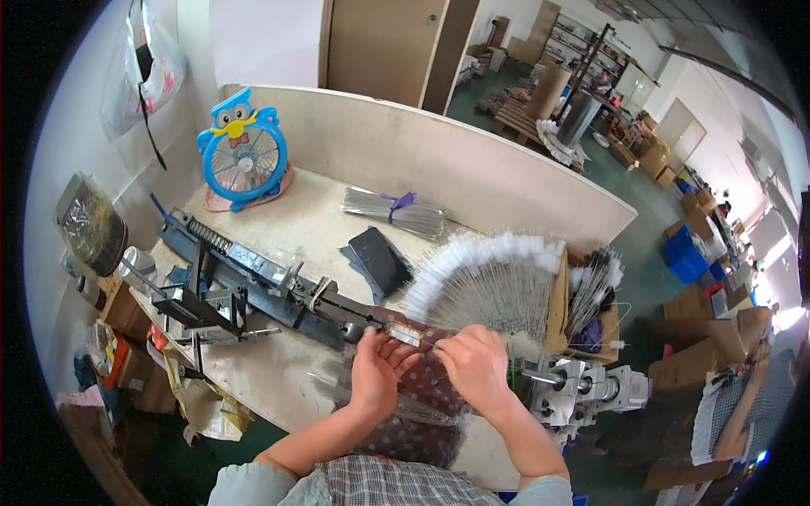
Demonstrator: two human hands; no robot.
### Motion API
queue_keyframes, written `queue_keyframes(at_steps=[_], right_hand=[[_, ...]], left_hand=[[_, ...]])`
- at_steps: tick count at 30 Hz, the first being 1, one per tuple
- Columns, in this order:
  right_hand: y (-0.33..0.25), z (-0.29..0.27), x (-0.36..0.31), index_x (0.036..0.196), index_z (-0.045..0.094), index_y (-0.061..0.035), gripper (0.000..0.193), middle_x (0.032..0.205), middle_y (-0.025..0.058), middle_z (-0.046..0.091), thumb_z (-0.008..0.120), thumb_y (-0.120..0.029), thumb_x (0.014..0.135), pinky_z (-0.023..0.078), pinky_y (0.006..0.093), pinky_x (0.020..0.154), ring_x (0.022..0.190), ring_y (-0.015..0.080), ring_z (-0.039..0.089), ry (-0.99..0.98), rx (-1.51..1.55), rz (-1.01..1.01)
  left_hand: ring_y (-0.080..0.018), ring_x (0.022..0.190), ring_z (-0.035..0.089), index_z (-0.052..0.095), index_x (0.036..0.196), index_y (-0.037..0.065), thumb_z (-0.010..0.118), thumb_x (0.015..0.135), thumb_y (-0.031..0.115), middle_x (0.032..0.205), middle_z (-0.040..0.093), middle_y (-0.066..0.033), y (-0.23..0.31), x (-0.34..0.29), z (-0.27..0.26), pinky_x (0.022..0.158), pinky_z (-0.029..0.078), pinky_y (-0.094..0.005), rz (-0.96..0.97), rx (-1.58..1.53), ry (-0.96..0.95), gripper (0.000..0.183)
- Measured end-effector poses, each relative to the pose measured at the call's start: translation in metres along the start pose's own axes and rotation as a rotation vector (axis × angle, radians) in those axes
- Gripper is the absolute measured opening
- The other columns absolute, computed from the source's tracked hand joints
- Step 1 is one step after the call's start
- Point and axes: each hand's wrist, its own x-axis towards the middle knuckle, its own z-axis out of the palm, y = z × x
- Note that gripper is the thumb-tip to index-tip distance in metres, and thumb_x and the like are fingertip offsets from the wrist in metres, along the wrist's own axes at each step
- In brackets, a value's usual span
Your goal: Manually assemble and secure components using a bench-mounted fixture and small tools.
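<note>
My right hand (475, 367) pinches a thin wire brush by its stem, in front of the end of the bench machine. The white bristle tip (620, 344) of what appears to be that brush sticks out to the right. My left hand (377, 371) is beside the machine's end, fingers loosely curled and apart from the thumb; nothing shows in it. The long metal bench machine (278, 282), with a spring and rails, slants from upper left down to my hands. Many wire brushes (489, 287) lie fanned out beyond my right hand, white tips outward.
A cardboard box (557, 316) with more brushes stands right of the fan. Metal clamps (591, 392) sit near my right forearm. A dark phone (380, 260), a tied wire bundle (396, 211) and a blue fan (245, 160) are farther back. Another person's arm (747, 396) shows at right.
</note>
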Motion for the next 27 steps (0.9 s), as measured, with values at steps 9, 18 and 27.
queue_keyframes(at_steps=[9, 18, 27], right_hand=[[0.006, -0.004, -0.019, 0.071, 0.059, -0.0118, 0.009, 0.071, 0.003, 0.055, 0.06, -0.021, 0.072, 0.044, 0.0363, 0.066, 0.078, 0.0211, 0.053, -0.007, -0.014, 0.003], [-0.01, 0.017, -0.084, 0.08, 0.056, -0.0047, 0.01, 0.078, 0.0084, 0.053, 0.054, -0.013, 0.074, 0.047, 0.0364, 0.062, 0.075, 0.0248, 0.056, 0.15, 0.259, -0.012], [0.012, 0.036, -0.148, 0.08, 0.064, -0.003, 0.018, 0.076, 0.0132, 0.06, 0.055, -0.018, 0.082, 0.047, 0.0396, 0.064, 0.073, 0.0278, 0.058, -0.053, 0.101, 0.129]], left_hand=[[-0.0258, 0.102, 0.051, 0.035, 0.126, -0.001, 0.031, 0.084, 0.067, 0.113, 0.049, -0.0146, 0.001, -0.003, 0.001, 0.086, 0.04, -0.0406, -0.065, 0.125, -0.042, 0.08], [-0.0352, 0.126, 0.032, 0.02, 0.139, 0.003, 0.043, 0.093, 0.039, 0.142, 0.023, -0.018, -0.02, -0.019, -0.022, 0.106, 0.028, -0.0456, -0.159, 0.407, -0.219, 0.063], [-0.0331, 0.107, 0.053, 0.041, 0.124, -0.001, 0.045, 0.091, 0.025, 0.117, 0.052, -0.0208, 0.056, 0.006, -0.185, 0.088, 0.044, -0.0473, 0.422, 0.793, -0.267, 0.042]])
